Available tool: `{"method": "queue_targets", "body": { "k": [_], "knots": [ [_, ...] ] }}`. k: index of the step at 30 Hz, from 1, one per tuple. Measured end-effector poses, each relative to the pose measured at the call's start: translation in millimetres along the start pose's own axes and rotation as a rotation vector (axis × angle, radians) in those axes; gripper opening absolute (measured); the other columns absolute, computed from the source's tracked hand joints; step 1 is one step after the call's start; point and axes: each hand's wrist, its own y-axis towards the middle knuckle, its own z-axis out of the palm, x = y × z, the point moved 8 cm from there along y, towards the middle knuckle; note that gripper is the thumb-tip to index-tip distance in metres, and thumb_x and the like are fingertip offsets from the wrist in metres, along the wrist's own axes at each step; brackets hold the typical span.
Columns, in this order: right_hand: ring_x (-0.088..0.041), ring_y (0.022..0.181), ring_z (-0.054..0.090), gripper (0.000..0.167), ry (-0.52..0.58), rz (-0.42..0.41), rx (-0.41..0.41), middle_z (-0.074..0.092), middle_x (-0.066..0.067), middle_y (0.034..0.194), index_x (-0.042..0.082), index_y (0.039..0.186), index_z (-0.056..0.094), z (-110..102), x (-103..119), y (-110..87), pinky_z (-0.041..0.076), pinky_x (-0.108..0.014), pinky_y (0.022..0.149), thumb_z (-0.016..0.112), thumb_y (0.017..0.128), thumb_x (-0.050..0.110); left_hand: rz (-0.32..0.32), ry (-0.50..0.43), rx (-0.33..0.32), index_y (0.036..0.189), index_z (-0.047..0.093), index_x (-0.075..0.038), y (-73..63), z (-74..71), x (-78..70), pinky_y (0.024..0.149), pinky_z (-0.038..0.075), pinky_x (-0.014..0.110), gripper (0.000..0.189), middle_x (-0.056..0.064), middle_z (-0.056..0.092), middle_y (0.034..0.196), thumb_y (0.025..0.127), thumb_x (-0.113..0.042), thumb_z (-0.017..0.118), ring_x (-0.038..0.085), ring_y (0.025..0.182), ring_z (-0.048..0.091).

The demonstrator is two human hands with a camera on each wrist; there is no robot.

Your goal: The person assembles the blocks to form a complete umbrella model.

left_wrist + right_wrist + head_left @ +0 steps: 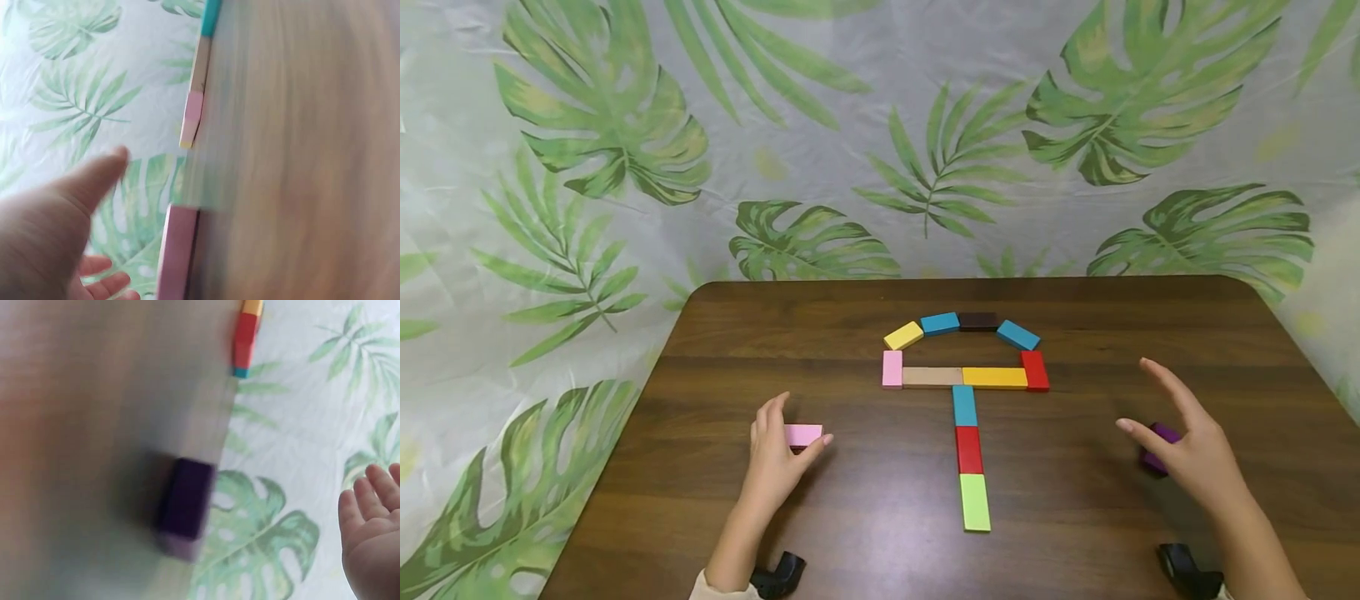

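My left hand (775,454) hovers at a loose pink block (805,434) on the left of the table, thumb and fingers spread apart around it. In the left wrist view the thumb (94,181) stays apart from that pink block (178,250). On the right, my right hand (1202,450) is over a purple block (1159,450), which it partly covers in the head view. Its fingers (372,494) are relaxed and hold nothing in the right wrist view, where the purple block (187,500) lies off to the side.
Mid-table, flat blocks form an umbrella-like outline: a yellow block (903,336), a black block (977,322), blue, pink and red ones above a tan block (932,377) and an orange-yellow block (994,377). A stem ends in a lime block (975,502). Leaf-patterned cloth (805,167) hangs behind.
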Motion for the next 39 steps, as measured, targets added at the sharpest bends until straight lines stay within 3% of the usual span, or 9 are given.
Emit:
{"method": "queue_targets", "body": {
  "k": [3,10,14,18,25,29,32,34,39],
  "knots": [
    [0.004,0.126,0.019,0.082,0.008,-0.001,-0.030,0.025,-0.001,0.144,0.017,0.142,0.026,-2.6,-7.5,-9.3,0.012,-0.010,0.098,0.068,0.075,-0.004,-0.022,0.019,0.009,0.133,0.032,0.000,-4.0,5.5,6.3,0.085,0.035,0.051,0.087,0.018,0.034,0.128,0.068,-0.037,0.077,0.036,0.112,0.032],
    [0.003,0.128,0.015,0.083,-0.002,0.089,-0.040,0.021,0.003,0.146,0.019,0.143,0.023,-7.0,-26.9,-25.6,0.010,-0.004,0.094,0.069,0.077,0.001,-0.042,0.053,-0.037,0.131,0.032,0.003,-6.8,6.9,13.0,0.087,0.033,0.050,0.087,0.022,0.034,0.121,0.067,-0.034,0.079,0.039,0.111,0.028],
    [-0.024,0.134,0.010,0.081,0.000,0.176,0.015,0.013,0.000,0.148,0.023,0.145,0.018,-6.7,-43.3,-33.3,0.009,-0.043,0.106,0.067,0.081,0.011,-0.056,0.073,-0.037,0.130,0.033,0.004,-7.7,7.7,14.4,0.086,0.034,0.049,0.085,0.022,0.034,0.120,0.067,-0.032,0.079,0.038,0.109,0.029],
    [-0.052,0.124,0.010,0.080,-0.008,0.242,0.082,0.008,-0.013,0.147,0.021,0.145,0.014,-4.9,-59.1,-39.1,0.008,-0.071,0.087,0.065,0.083,0.019,-0.075,0.078,-0.028,0.128,0.035,0.004,-8.6,8.9,15.3,0.085,0.036,0.049,0.082,0.022,0.035,0.118,0.069,-0.030,0.078,0.038,0.107,0.031],
    [-0.061,0.116,0.014,0.083,0.014,0.299,0.205,0.003,-0.031,0.142,0.011,0.145,0.006,-0.2,-80.1,-44.5,0.012,-0.068,0.088,0.063,0.085,0.020,-0.082,0.064,-0.036,0.126,0.037,0.007,-9.2,6.6,14.8,0.089,0.035,0.049,0.080,0.023,0.037,0.113,0.067,-0.025,0.079,0.038,0.105,0.039],
    [-0.061,0.114,0.018,0.082,-0.001,0.283,0.254,0.007,-0.037,0.138,0.002,0.143,0.006,3.0,-83.5,-46.5,0.014,-0.038,0.104,0.062,0.086,0.019,-0.092,0.064,-0.031,0.120,0.040,0.008,-10.1,5.8,13.9,0.087,0.037,0.048,0.074,0.023,0.038,0.110,0.066,-0.024,0.080,0.038,0.101,0.042],
    [-0.062,0.111,0.023,0.081,-0.052,0.276,0.273,0.011,-0.041,0.135,-0.002,0.142,0.010,3.2,-84.6,-47.2,0.022,-0.046,0.101,0.063,0.085,0.021,-0.094,0.065,-0.014,0.116,0.043,0.008,-11.1,5.7,12.9,0.085,0.038,0.047,0.071,0.022,0.038,0.108,0.064,-0.023,0.080,0.038,0.099,0.044],
    [-0.062,0.108,0.025,0.079,-0.079,0.269,0.278,0.014,-0.042,0.132,-0.004,0.141,0.013,3.1,-84.5,-47.3,0.024,-0.065,0.085,0.063,0.085,0.022,-0.082,0.067,-0.005,0.114,0.046,0.008,-11.7,5.9,11.8,0.085,0.039,0.047,0.069,0.022,0.038,0.109,0.063,-0.022,0.081,0.038,0.098,0.045],
    [-0.056,0.101,0.038,0.073,-0.187,0.238,0.233,0.028,-0.037,0.122,-0.009,0.135,0.026,-0.6,-81.7,-43.7,0.038,-0.054,0.075,0.066,0.083,0.024,-0.038,0.070,0.009,0.109,0.052,0.010,-12.6,6.5,8.0,0.085,0.040,0.046,0.065,0.023,0.039,0.110,0.060,-0.021,0.081,0.038,0.100,0.046]
  ]
}}
